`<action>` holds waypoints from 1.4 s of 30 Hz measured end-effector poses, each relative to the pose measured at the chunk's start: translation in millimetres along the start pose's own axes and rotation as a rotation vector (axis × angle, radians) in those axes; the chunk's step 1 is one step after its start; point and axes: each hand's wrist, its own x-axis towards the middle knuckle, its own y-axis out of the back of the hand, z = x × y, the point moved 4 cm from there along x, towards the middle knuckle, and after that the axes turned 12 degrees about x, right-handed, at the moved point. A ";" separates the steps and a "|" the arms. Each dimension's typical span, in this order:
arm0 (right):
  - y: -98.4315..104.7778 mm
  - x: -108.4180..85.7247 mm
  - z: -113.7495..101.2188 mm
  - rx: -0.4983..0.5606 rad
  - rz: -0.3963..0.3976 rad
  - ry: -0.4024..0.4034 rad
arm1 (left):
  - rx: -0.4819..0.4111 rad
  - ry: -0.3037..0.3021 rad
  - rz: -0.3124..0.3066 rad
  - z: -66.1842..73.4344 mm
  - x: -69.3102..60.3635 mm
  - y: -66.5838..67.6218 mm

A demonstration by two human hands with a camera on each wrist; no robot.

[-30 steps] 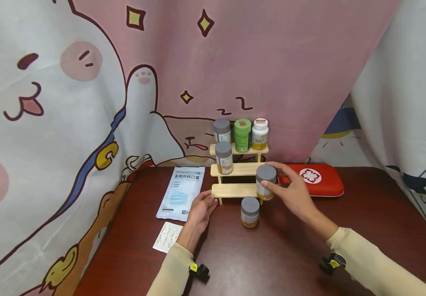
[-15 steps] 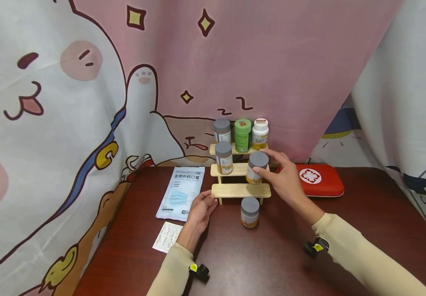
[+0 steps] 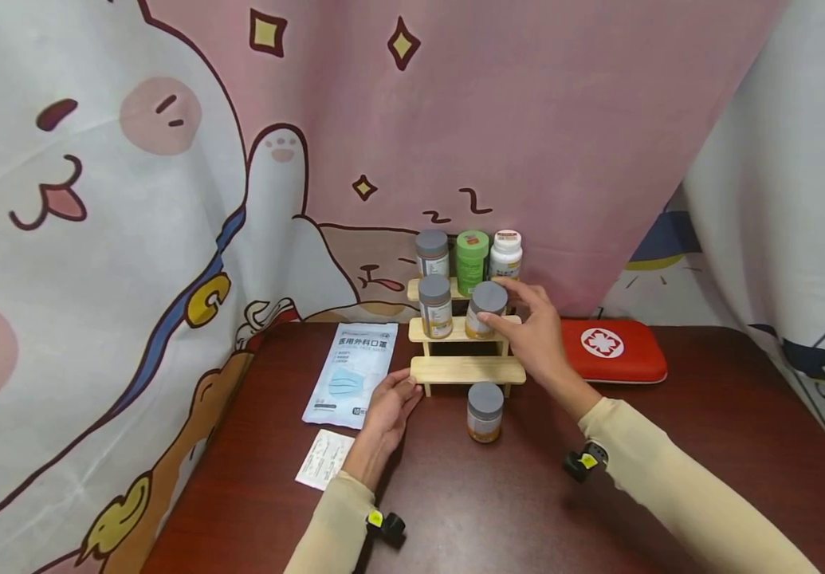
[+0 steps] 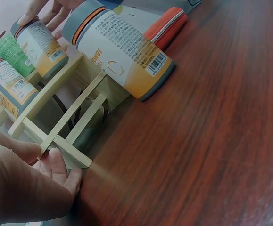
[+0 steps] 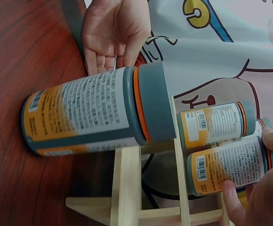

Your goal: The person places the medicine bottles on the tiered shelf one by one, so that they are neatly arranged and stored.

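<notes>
My right hand (image 3: 537, 331) grips a grey-lidded supplement bottle (image 3: 485, 311) by thumb and fingers, upright at the middle tier of a three-tier wooden stand (image 3: 467, 369). Whether its base touches the tier I cannot tell. To its left stands a matching bottle (image 3: 436, 307). My left hand (image 3: 386, 410) pinches the stand's left end low down; in the left wrist view the thumb and fingers close around the wooden end (image 4: 44, 146). Another grey-lidded bottle (image 3: 485, 412) stands on the table before the stand, large in the right wrist view as the nearest bottle (image 5: 94, 110).
The top tier carries a grey-lidded bottle (image 3: 432, 253), a green bottle (image 3: 473, 263) and a white bottle (image 3: 505, 253). A red case (image 3: 620, 351) lies right of the stand. At left lie a mask packet (image 3: 351, 375) and a small white packet (image 3: 324, 458). Behind hangs a printed curtain (image 3: 563, 143).
My right hand has carried its bottle from the stand's lower right up and leftward to the middle tier, beside the other bottle. The left hand has stayed at the stand.
</notes>
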 end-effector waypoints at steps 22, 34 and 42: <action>-16.5 14.1 -0.4 -0.051 -0.025 -0.004 | -0.008 0.016 0.018 0.6 1.4 -0.4; -22.7 19.9 -4.8 -0.198 -0.034 -0.021 | -0.015 0.012 0.026 -0.7 2.2 -0.6; -23.9 21.2 -1.0 -0.184 -0.033 -0.033 | -0.002 0.013 0.030 -1.2 1.2 -0.5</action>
